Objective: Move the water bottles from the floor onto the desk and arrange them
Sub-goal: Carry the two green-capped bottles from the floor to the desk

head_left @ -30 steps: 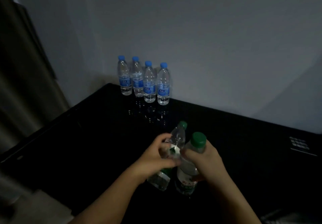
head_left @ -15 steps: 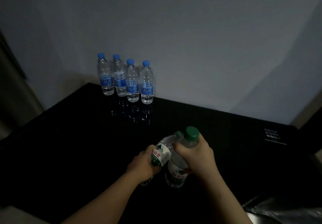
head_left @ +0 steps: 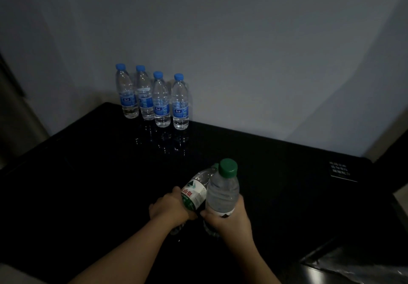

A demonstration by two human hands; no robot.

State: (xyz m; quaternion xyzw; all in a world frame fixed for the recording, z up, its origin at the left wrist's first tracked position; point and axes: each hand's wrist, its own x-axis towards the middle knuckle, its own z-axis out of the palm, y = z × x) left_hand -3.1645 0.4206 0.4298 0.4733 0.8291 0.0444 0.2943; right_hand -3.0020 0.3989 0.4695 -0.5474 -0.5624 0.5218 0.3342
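A plain grey wall [head_left: 242, 52] backs a glossy black desk [head_left: 88, 184]. At the desk's far left corner, against the wall, a row of four clear plastic bottles with blue caps and blue labels [head_left: 161, 105] stands upright, shoulder to shoulder. Near the front, the right grip [head_left: 229, 219] is wrapped round the lower body of an upright clear bottle with a green cap [head_left: 223, 192]. The left grip [head_left: 171, 211] clasps a tilted clear bottle with a white-and-green label [head_left: 195, 192], leaning against the upright one. Whether their bases touch the desk is unclear. A small black card with white print [head_left: 339, 171] lies far right.
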